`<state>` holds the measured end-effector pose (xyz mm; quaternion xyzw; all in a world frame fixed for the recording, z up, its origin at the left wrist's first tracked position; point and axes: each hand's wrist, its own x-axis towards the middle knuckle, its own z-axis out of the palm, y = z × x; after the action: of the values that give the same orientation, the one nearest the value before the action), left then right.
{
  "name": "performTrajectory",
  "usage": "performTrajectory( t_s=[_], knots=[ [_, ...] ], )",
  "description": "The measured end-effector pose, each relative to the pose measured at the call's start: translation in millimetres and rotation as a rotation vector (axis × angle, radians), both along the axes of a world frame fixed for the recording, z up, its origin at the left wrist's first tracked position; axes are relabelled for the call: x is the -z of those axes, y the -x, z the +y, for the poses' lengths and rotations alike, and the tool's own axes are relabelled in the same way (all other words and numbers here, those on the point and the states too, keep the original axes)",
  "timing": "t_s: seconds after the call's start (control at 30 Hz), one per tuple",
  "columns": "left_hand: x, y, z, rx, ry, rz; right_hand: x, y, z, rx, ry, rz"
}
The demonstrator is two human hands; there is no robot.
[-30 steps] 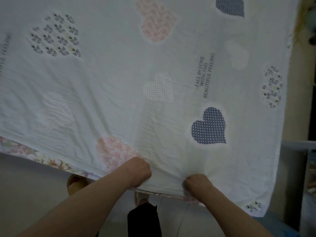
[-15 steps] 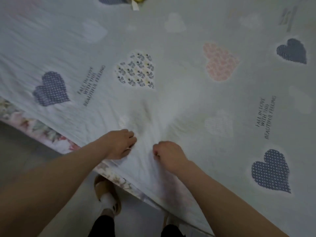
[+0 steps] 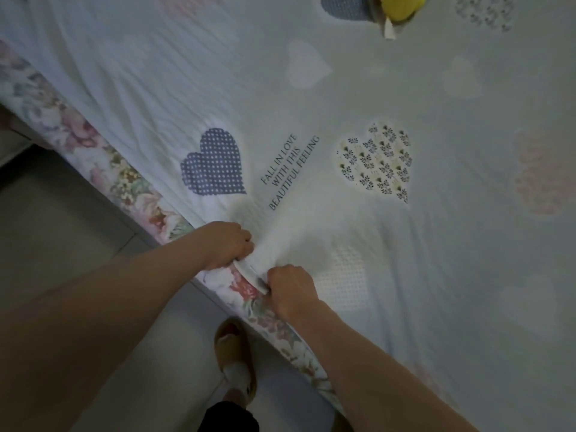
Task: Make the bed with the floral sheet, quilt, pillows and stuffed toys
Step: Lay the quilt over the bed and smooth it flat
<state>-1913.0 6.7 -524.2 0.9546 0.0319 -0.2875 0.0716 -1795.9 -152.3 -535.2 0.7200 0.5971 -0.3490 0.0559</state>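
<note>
The left hand (image 3: 229, 244) and right hand (image 3: 291, 289), side by side, each clench the hem of the quilt (image 3: 389, 88) at the near edge of the bed (image 3: 18, 88), where the quilt spreads away from them over the floral sheet (image 3: 124, 182).

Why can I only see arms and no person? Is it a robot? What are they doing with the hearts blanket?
No robot, just a person. The camera sits on their head and looks down, so you see only arms. The left hand and the right hand each grip the edge of the white quilt with printed hearts. It lies over the floral sheet, which peeks out along the bed's side. A yellow thing, maybe a stuffed toy, lies at the picture's top. Below are the floor and a foot in a slipper.
</note>
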Motion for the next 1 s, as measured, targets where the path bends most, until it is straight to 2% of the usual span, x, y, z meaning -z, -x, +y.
performTrajectory(
  t_s=[0.07,0.13,0.3,0.4,0.57,0.63,0.7,0.77,0.87,1.0],
  knots=[
    [5.8,3.4,2.5,-0.108,0.079,-0.028,1.1,2.9,6.8,-0.058,0.03,0.012],
    [6.9,2.7,0.5,-0.141,0.073,0.149,-3.7,5.5,8.8,-0.119,0.055,0.043],
    [2.7,9.2,-2.4,-0.037,0.115,0.472,-19.9,29.3,14.9,-0.315,0.071,0.113],
    [-2.3,22.4,-3.6,-0.034,0.086,0.602,-19.9,48.5,18.7,-0.332,0.076,0.158],
    [-0.2,26.4,-1.4,-0.101,0.082,0.537,-10.0,49.7,9.4,-0.113,0.073,0.213],
    [-1.2,18.8,1.0,-0.146,0.088,0.436,-9.1,36.0,6.5,0.015,-0.222,0.204],
    [2.5,13.4,8.0,-0.189,0.098,0.294,2.2,15.5,5.2,0.057,-0.491,0.032],
    [11.2,11.9,15.4,-0.225,0.128,0.239,20.1,-3.2,5.3,-0.012,-0.434,-0.112],
    [18.9,12.8,19.7,-0.213,0.15,0.215,35.2,-8.4,5.9,-0.165,-0.194,-0.218],
    [5.2,12.2,13.9,-0.215,0.141,0.154,12.8,-6.2,5.8,-0.067,-0.26,-0.189]
  ],
)
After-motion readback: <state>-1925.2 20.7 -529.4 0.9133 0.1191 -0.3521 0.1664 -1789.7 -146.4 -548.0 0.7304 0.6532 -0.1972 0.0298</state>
